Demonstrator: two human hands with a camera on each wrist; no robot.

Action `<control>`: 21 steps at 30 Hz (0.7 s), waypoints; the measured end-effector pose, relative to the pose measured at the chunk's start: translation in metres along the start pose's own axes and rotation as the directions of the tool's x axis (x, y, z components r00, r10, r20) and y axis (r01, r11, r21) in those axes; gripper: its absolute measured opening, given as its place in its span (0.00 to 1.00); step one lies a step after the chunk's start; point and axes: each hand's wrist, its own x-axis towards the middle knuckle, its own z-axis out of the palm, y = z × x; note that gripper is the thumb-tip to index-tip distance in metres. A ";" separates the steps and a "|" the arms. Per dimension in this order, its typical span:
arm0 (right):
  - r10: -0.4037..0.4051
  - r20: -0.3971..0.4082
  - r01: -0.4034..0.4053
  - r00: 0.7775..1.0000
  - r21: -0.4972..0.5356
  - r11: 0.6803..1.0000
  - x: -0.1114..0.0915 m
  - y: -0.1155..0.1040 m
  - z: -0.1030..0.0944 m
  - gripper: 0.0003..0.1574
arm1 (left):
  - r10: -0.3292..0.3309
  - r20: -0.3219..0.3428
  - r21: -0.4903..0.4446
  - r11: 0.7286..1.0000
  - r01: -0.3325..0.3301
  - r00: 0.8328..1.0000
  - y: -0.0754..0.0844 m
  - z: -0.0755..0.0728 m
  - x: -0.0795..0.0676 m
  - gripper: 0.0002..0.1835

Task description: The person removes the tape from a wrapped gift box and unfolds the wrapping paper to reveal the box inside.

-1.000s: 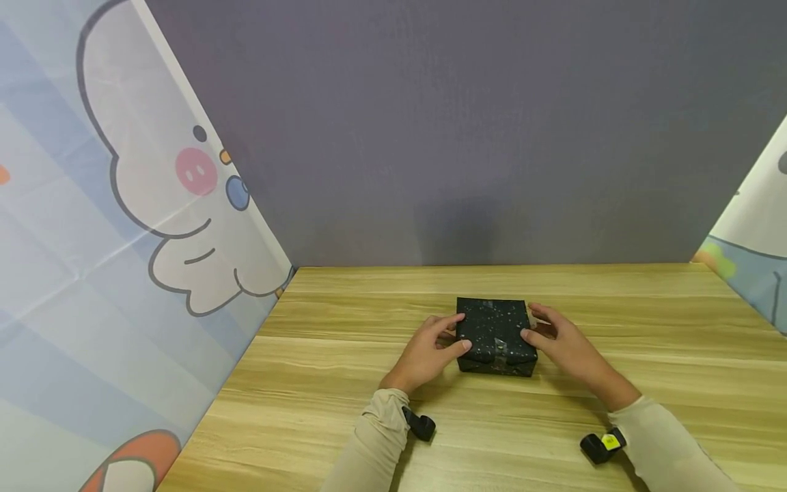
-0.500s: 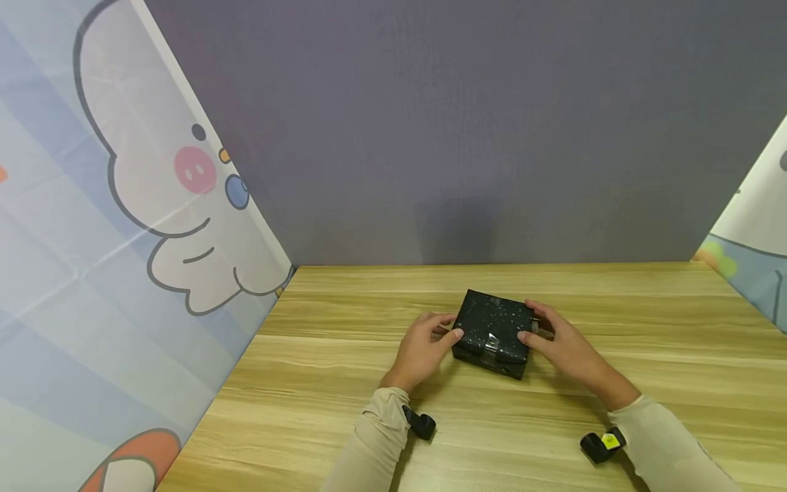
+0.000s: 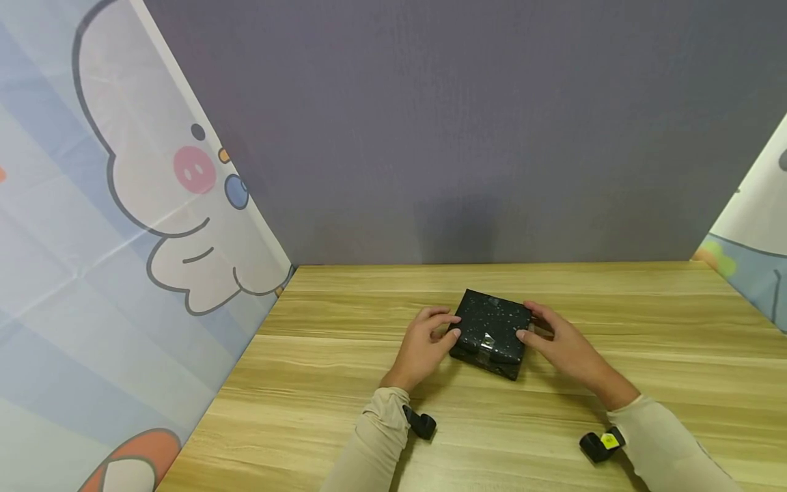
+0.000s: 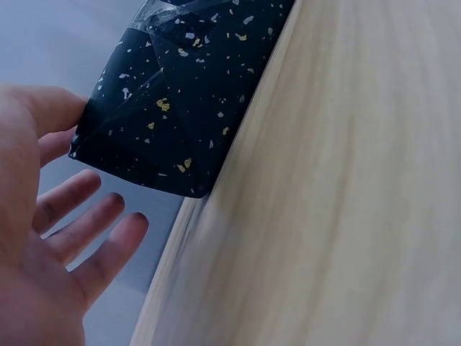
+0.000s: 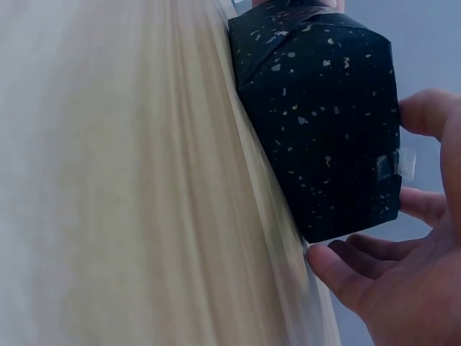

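A black gift-wrapped box [image 3: 492, 326], speckled silver and gold, sits slightly turned on the wooden table between both hands. Clear tape crosses its near side. At its left edge, my left hand [image 3: 421, 347] touches with the thumb and index finger. The left wrist view shows that hand's other fingers [image 4: 108, 252] spread apart, off the wrapping. My right hand [image 3: 568, 352] holds the right end, thumb on the top near the edge and fingers at the far corner. In the right wrist view, a loose tape end [image 5: 407, 164] sticks out beside the right fingers.
The wood-grain table [image 3: 344, 321] runs back to a plain grey wall [image 3: 461, 130]. A cartoon-print cloth [image 3: 123, 205] hangs along the left side, and another printed cloth [image 3: 756, 212] borders the right. Black devices [image 3: 421, 424] are strapped at both wrists.
The box has turned clockwise, its near side swinging left. My left index finger came off the top and is back at the left edge. My right hand has barely shifted.
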 end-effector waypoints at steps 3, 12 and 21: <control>-0.012 0.001 0.012 1.000 -0.023 1.000 0.000 0.000 0.000 0.46 | 0.005 0.002 0.024 1.000 -0.005 1.000 0.002 0.000 -0.001 0.13; -0.014 0.007 0.014 1.000 -0.082 0.996 -0.001 -0.002 0.001 0.40 | 0.077 0.039 0.218 0.972 -0.084 0.996 0.023 0.009 -0.001 0.14; -0.008 0.024 0.011 1.000 -0.087 0.996 -0.001 -0.002 0.003 0.33 | 0.159 0.104 0.322 0.929 -0.185 0.982 0.033 0.018 -0.001 0.12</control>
